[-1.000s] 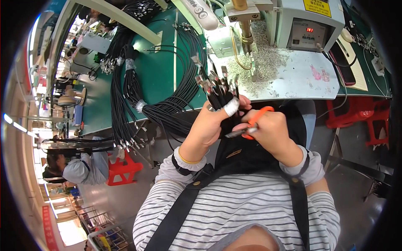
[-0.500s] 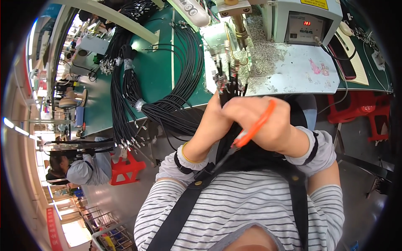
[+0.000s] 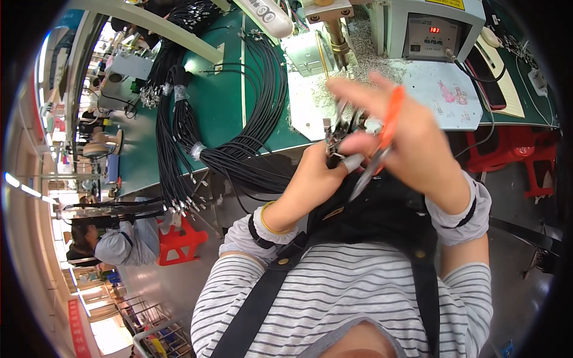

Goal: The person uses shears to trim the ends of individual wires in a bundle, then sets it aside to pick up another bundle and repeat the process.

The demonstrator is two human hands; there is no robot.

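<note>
My left hand (image 3: pixel 322 173) is closed around a bundle of black cables (image 3: pixel 343 134), whose ends with small metal connectors stick up above the fist. A whitish cover is on one of its fingertips. Over the same cable ends, my right hand (image 3: pixel 412 146) is smeared by motion, with its index finger stretched out and thumb close to the bundle. It carries a pair of orange-handled scissors (image 3: pixel 392 119) in the palm. Their metal blades slant down and left, away from the cable ends. The lower part of the bundle is hidden behind the hands.
A press-like machine (image 3: pixel 337 42) stands beyond my hands on a pale plate (image 3: pixel 436 95) strewn with clippings. To its right is a control box (image 3: pixel 436 39). Coiled black cables (image 3: pixel 262 101) cover the green table's left. Red stools (image 3: pixel 513 149) stand right; another person (image 3: pixel 122 241) sits at left.
My right hand has lifted off the left and moved right, its index finger now stretched out. The scissors swung more upright. The cable ends have dropped and tilted right.
</note>
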